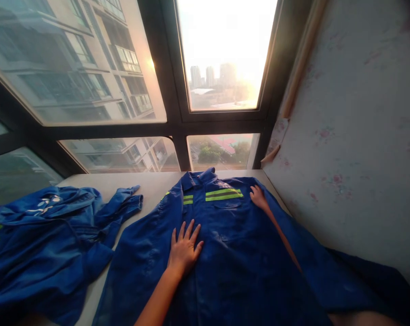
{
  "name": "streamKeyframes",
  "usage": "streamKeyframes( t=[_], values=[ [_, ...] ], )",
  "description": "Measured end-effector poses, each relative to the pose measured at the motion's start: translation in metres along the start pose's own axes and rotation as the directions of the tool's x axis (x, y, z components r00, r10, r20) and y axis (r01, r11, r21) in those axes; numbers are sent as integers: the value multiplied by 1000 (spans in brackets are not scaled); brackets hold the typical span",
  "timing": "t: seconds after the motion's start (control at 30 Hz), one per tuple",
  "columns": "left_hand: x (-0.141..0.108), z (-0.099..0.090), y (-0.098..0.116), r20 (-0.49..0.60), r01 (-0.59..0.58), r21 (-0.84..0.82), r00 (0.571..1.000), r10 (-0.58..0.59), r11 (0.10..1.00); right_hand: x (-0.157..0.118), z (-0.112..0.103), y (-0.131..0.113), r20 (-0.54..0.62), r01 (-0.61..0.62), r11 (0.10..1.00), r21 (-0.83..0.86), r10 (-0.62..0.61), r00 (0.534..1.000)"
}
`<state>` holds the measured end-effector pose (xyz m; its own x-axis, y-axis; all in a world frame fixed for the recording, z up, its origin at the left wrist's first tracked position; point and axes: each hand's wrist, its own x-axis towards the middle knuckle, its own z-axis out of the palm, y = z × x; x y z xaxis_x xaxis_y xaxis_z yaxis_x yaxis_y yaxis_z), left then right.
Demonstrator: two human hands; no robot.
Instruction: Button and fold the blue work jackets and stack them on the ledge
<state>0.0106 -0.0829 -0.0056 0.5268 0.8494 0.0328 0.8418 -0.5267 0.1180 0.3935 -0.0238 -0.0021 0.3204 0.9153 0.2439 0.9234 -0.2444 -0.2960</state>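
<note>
A blue work jacket [225, 253] with yellow-green reflective strips lies spread out, front side up, its collar toward the window. My left hand [185, 246] rests flat on the jacket's front, left of the middle, with its fingers spread. Near the jacket's shoulder on the right, my right hand [258, 196] touches the cloth beside the end of the chest strip; its fingers are slightly bent and apart, and no cloth is visibly gripped. Part of the right forearm is hidden by the blue cloth.
Another blue garment [55, 244] lies crumpled at the left on the pale sill surface [157, 183]. Dark window frames [177, 129] rise behind. A wall with flowered paper [344, 181] bounds the right side, its paper peeling near the window corner.
</note>
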Motion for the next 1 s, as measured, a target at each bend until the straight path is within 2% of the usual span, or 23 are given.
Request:
streamKeyframes(
  t=[0.1, 0.27, 0.37, 0.53, 0.63, 0.7, 0.77, 0.87, 1.0],
  values=[
    [-2, 1, -5, 2, -9, -4, 1000, 9, 1000, 16, 14, 1, 41, 15, 999, -46, -14, 999],
    [-1, 0, -6, 0, -23, -14, 1000, 23, 1000, 26, 43, -15, 179, 242, 970, -10, -237, 955],
    [-1, -2, -5, 13, -29, -21, 999, 30, 999, 34, 50, -14, 190, 225, 974, -9, -219, 957],
    [-1, -4, -3, 24, -21, -35, 999, 21, 999, 37, 50, -17, 160, 188, 982, -20, -182, 970],
    [0, -4, -4, 7, -13, -34, 1000, 13, 999, 15, 50, -20, 131, 172, 985, -26, -168, 977],
    [2, -4, -5, 9, -14, -30, 1000, 14, 999, -2, 47, -14, 136, 175, 984, -25, -170, 976],
    [3, -4, -7, 22, -25, -27, 999, 26, 999, -13, 41, -2, 151, 184, 983, -22, -178, 972],
    [7, -5, -8, 39, -44, -24, 998, 45, 999, -15, 28, 14, 152, 171, 985, -20, -166, 974],
    [11, -5, -11, 28, -41, -9, 999, 41, 999, -14, 15, 7, 123, 144, 989, -20, -140, 982]
  ],
)
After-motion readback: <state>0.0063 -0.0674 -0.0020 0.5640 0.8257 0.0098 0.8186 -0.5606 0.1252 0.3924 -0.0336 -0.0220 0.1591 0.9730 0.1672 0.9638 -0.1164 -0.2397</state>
